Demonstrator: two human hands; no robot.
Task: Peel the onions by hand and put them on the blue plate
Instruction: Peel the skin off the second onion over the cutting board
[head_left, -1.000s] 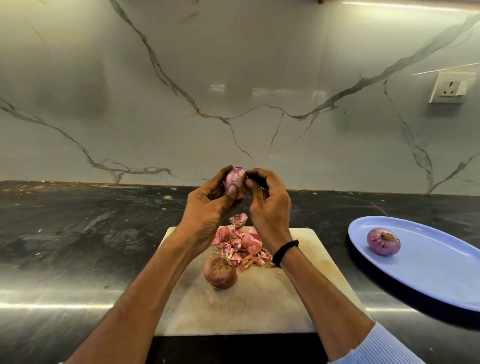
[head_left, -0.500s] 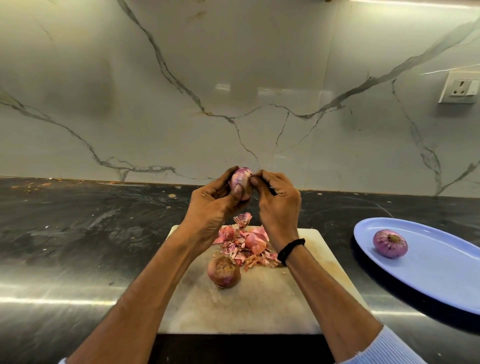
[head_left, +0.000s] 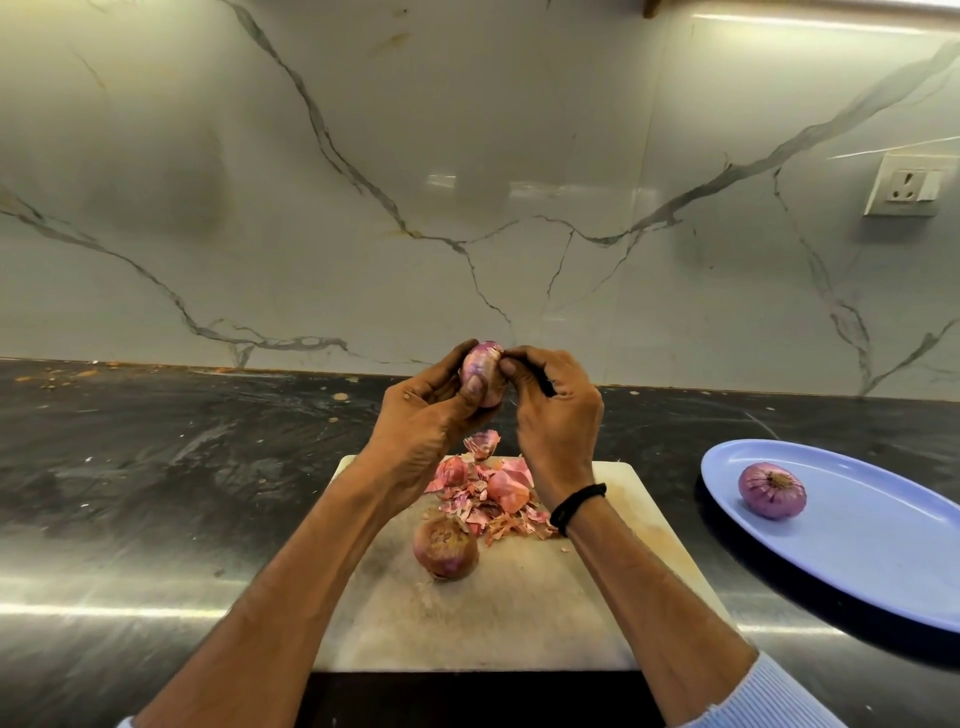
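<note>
Black stone bench (head_left: 156, 493): spreads wide to the left of the board; marble wall behind.
White board (head_left: 519, 613): at the near edge, carrying a peel pile (head_left: 493, 499) and an unpeeled onion (head_left: 445, 546).
Blue plate (head_left: 883, 561): right of the board and apart from it; a peeled onion (head_left: 772, 491) lies near its left end.
Left hand (head_left: 426, 410): cups the held onion (head_left: 483, 369) above the board's far edge.
Right hand (head_left: 556, 415): fingertips pinch skin at that onion's top.
Change: grip as a second ago.
</note>
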